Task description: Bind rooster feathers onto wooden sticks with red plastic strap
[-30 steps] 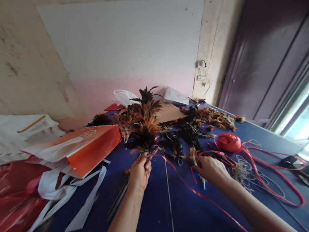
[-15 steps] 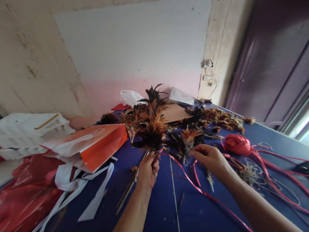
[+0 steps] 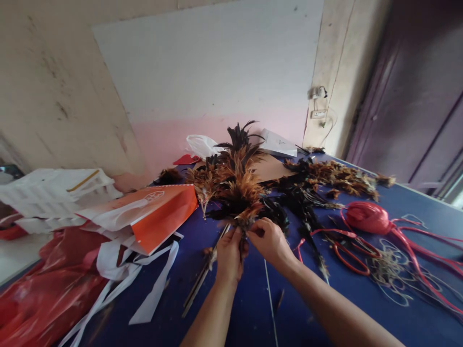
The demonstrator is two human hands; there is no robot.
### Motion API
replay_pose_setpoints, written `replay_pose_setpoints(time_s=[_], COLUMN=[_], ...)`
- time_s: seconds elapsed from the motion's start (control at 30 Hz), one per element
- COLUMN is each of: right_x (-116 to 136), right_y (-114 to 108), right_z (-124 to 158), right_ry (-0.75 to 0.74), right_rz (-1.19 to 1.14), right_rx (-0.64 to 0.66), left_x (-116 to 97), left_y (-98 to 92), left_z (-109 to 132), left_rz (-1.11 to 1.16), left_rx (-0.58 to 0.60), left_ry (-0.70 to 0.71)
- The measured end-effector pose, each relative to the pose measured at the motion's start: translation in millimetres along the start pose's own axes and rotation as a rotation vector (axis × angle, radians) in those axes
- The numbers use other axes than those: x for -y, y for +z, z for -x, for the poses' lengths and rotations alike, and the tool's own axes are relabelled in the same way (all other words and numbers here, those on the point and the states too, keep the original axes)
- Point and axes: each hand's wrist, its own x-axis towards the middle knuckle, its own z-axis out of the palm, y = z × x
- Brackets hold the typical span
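Observation:
Upright in front of me stands a feather duster [image 3: 243, 180], black at the top with brown and black layers below. My left hand [image 3: 231, 250] is closed round its base. My right hand [image 3: 271, 241] has its fingers pinched at the lower edge of the feathers, close beside the left thumb. A small brown-tipped feather tuft [image 3: 250, 214] lies there against the duster, its lower end hidden by my right fingers. Thin sticks [image 3: 202, 274] rest on the blue table [image 3: 249, 308] to the left of my left forearm.
On the right lie a ball of pink plastic twine [image 3: 365, 217], orange-handled scissors [image 3: 350, 260] and tangled string [image 3: 392, 272]. Brown feathers [image 3: 340, 180] are heaped behind. At left are an orange paper bag [image 3: 162, 217], white strips [image 3: 155, 289] and a red plastic bag [image 3: 65, 284].
My right hand has moved left with the feather tuft, from beside the duster to its base. The left hand keeps its hold. The scissors' handles are now more visible.

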Motion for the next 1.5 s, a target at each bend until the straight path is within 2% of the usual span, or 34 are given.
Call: replay_pose_setpoints(time_s=[0.13,0.33,0.47,0.53,0.7,0.8,0.93,1.03,1.17,1.27,1.4,1.5], right_x=[-5,-4,-5,-8,-18,-20,-26,-30,-28,-29,-35,-31], right_y=[0,-11,-15,-13,-7,-7,-8,-9,-12,-13,-12,-12], right_z=[-3,-1,-3,-5,-7,-6,-8,-10,-10,-9,-9,-9], right_ry=[0.035,-0.042,-0.007,0.073,0.251,0.298,0.32,0.264,0.206,0.294,0.436,0.405], right_rz=[0.03,0.11,0.062,-0.085,-0.767,-0.945,-0.892,-0.843,-0.996,-1.05,-0.847,-0.749], right_rx=[0.043,0.083,0.033,0.061,0.215,0.29,0.274,0.266,0.308,0.358,0.423,0.331], left_x=[1,5,5,3,-3,-4,-3,-4,-6,-6,-6,-3], left_y=[2.5,3.0,4.0,5.1,7.1,6.0,5.2,5.9,5.1,3.6,2.8,2.0], left_z=[3,4,6,7,10,9,9,10,10,8,6,6], left_rz=[-0.067,-0.126,-0.14,-0.141,-0.112,-0.125,-0.152,-0.162,-0.108,-0.062,-0.092,-0.212], left_rx=[0.001,0.063,0.096,0.091,0.096,0.122,0.134,0.125,0.114,0.128,0.125,0.088], left_ry=[0.025,0.043,0.048,0.025,-0.026,-0.024,0.008,0.015,-0.054,-0.091,-0.082,-0.023])
